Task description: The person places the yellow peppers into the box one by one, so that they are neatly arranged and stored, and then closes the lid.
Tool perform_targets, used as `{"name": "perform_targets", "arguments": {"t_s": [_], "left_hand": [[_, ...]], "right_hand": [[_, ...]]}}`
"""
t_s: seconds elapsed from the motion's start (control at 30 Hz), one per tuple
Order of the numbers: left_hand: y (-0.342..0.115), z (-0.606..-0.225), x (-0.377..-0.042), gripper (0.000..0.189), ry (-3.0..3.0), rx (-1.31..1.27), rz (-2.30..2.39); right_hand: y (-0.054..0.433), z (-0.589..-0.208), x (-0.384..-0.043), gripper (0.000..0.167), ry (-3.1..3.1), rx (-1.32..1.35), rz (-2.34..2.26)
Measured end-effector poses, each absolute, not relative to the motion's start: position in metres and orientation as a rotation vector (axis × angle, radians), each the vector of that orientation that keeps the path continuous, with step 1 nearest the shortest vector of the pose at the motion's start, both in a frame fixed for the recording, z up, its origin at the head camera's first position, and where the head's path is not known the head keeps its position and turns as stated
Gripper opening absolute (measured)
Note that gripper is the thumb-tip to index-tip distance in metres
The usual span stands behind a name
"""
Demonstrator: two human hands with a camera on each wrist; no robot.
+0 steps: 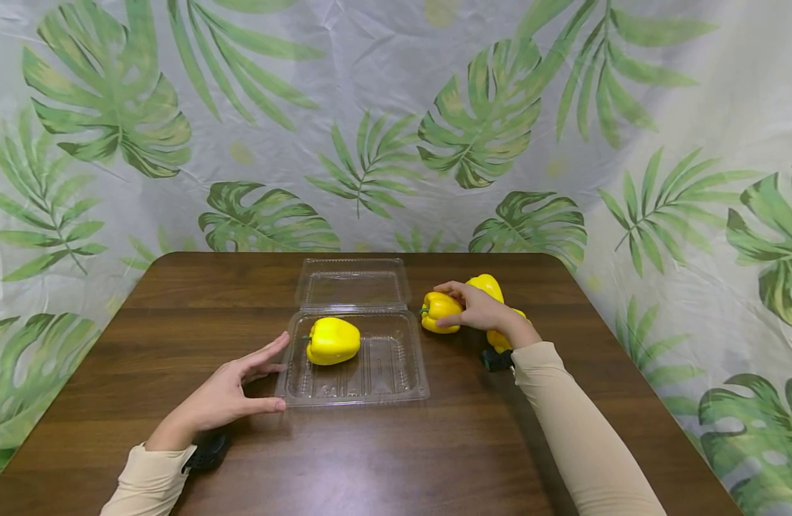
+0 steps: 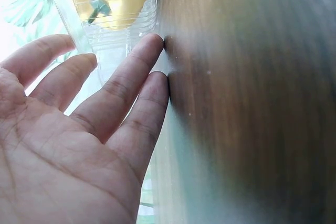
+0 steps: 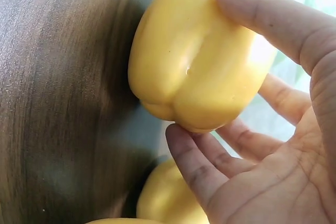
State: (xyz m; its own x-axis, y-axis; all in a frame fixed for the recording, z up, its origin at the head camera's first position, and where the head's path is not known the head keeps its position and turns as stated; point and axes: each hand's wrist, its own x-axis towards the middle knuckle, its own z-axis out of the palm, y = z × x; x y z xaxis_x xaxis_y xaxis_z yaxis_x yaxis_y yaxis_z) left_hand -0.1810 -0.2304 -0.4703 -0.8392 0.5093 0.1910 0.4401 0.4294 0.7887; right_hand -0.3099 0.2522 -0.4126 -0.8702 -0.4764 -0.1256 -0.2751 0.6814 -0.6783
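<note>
My right hand [image 1: 481,308] grips a yellow bell pepper [image 1: 439,309] between thumb and fingers, to the right of a clear plastic clamshell container [image 1: 385,362]. In the right wrist view the thumb lies on one side of this pepper [image 3: 194,61] and the fingertips curl at the other. Another yellow bell pepper [image 1: 333,342] lies on its side in the left half of the container's base. Beside the container's left edge, my left hand [image 1: 224,394] has its fingers and thumb spread, fingertips right at the rim. Two fingertips rest close along the tabletop in the left wrist view.
Two more yellow bell peppers, one farther back [image 1: 486,285] and one nearer [image 1: 499,341], lie partly hidden behind my right hand. The container's lid [image 1: 353,283] is folded back flat on the brown wooden table [image 1: 202,301]. A leaf-patterned curtain [image 1: 370,86] hangs behind.
</note>
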Motion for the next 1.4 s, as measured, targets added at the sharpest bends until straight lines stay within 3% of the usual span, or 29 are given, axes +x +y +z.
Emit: {"name": "perform_targets", "arguments": {"t_s": [0.73,1.4], "left_hand": [[-0.229,-0.470,-0.181,0.099,2.593,0.879,1.391],[-0.229,-0.466,-0.180,0.099,2.577,0.879,1.398]], "right_hand": [[0.258,-0.409,-0.306,0.069,2.660,-0.550,-0.968],[0.253,-0.381,-0.302,0.069,2.705,-0.623,-0.914]]}}
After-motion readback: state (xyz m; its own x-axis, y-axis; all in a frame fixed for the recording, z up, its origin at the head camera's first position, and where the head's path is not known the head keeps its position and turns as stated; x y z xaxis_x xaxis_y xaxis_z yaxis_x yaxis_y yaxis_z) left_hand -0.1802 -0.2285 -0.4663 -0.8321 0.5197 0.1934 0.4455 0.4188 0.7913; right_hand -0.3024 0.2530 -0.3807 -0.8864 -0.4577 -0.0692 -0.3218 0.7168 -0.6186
